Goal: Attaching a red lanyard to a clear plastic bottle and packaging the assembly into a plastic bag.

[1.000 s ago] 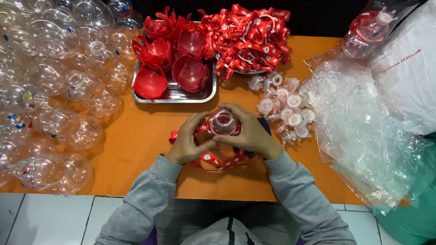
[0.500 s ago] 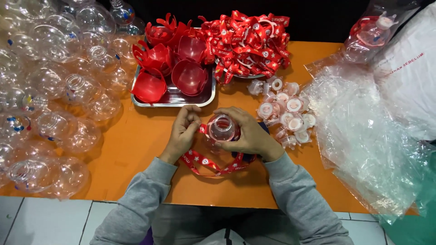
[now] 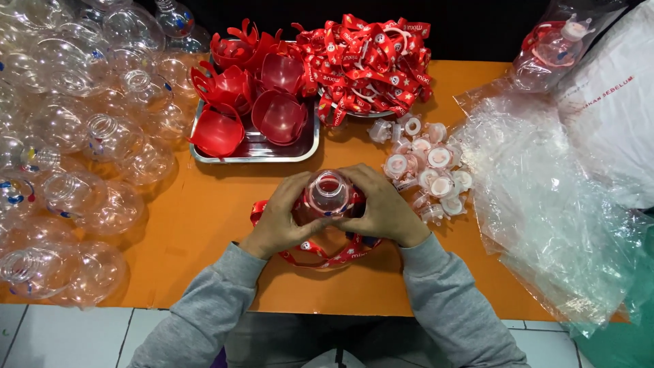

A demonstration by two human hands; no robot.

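Gripping a light, slippery clear round plastic bottle [image 3: 328, 194] at its sides, left hand [image 3: 283, 219] and right hand [image 3: 381, 210] fingers closed around it.

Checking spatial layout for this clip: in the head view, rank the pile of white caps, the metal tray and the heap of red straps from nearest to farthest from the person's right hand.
From the right hand, which is on the clear bottle:
1. Pile of white caps, just beyond and right of it.
2. Metal tray holding red cups, beyond and to the left.
3. Heap of red straps, at the table's far edge.
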